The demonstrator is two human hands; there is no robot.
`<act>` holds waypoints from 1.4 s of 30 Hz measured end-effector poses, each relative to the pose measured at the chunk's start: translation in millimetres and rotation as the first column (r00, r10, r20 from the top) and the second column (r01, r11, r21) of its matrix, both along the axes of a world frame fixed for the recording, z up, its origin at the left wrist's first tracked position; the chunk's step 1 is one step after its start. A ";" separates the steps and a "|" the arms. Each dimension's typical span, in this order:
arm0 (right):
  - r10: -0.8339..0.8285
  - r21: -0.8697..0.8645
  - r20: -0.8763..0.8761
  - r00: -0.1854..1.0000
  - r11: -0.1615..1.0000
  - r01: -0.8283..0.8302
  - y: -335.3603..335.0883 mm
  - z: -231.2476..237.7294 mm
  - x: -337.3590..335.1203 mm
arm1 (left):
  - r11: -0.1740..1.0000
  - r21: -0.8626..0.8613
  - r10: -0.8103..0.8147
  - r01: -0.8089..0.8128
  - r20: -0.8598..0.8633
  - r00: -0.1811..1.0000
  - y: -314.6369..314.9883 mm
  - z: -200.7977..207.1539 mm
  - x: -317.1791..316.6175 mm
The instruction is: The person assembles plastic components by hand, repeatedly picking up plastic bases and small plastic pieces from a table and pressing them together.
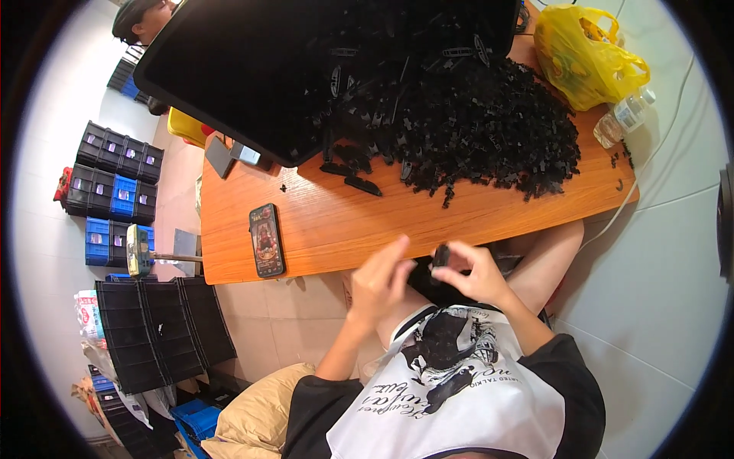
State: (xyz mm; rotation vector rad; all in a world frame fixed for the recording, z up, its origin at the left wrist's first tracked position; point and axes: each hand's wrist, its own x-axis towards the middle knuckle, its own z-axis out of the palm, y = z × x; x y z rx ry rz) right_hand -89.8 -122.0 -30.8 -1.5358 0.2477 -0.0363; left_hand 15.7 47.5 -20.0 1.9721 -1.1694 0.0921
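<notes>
Just off the table's front edge, my right hand pinches a small black plastic part between thumb and fingertips. My left hand is to the left of it, apart from the part, with fingers stretched and slightly blurred; nothing shows in it. Beyond both hands a large heap of small black plastic pieces spreads over the wooden table. A few longer black pieces lie at the heap's near left edge.
A big black tray overhangs the table at the back left. A phone lies near the front edge. A yellow plastic bag and a clear bottle occupy the right side. Black and blue crates are stacked at left; another person is behind.
</notes>
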 end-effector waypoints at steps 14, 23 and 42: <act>-0.105 -0.723 0.506 0.856 0.490 0.487 -47.5 -31.9 48.9 | 0.954 0.166 0.169 -0.250 0.389 0.905 -6.9 -50.0 86.1; 0.112 -0.808 0.543 0.832 0.340 0.481 -68.8 -42.5 43.5 | 0.961 0.128 0.206 -0.246 0.266 0.942 -0.9 -52.7 85.0; -0.284 -0.310 0.649 0.706 0.748 0.586 -5.0 51.4 43.1 | 0.734 -0.582 -0.480 -0.351 -0.809 0.339 -40.9 9.4 8.8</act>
